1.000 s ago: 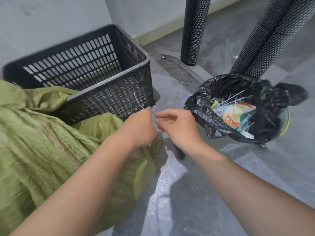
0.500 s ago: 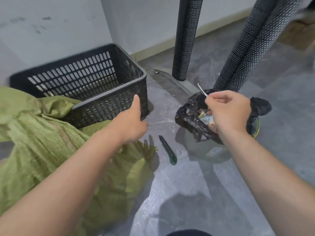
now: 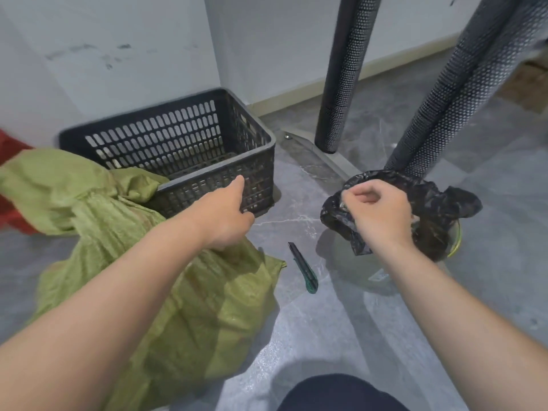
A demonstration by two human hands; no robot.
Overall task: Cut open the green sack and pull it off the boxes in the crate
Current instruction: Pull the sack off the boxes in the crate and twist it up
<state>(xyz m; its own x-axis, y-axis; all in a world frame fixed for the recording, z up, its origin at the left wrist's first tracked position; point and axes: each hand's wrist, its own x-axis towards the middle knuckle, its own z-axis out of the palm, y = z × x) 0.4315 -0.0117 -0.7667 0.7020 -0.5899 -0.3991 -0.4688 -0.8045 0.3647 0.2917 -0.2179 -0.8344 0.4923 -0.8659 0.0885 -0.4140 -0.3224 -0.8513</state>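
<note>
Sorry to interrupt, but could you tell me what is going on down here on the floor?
A person is working over a green sack that lies on the floor against a black crate. The left hand is at the crate's near wall, just above the sack. The right hand is closed over a bin lined with a black bag. A utility knife lies on the floor between them, untouched.

A woven green sack (image 3: 166, 292) is lying by a black slotted crate (image 3: 184, 161); the knife (image 3: 305, 269) is showing green, the bin liner (image 3: 439, 200) black, the floor (image 3: 355, 330) marbled grey.
</note>
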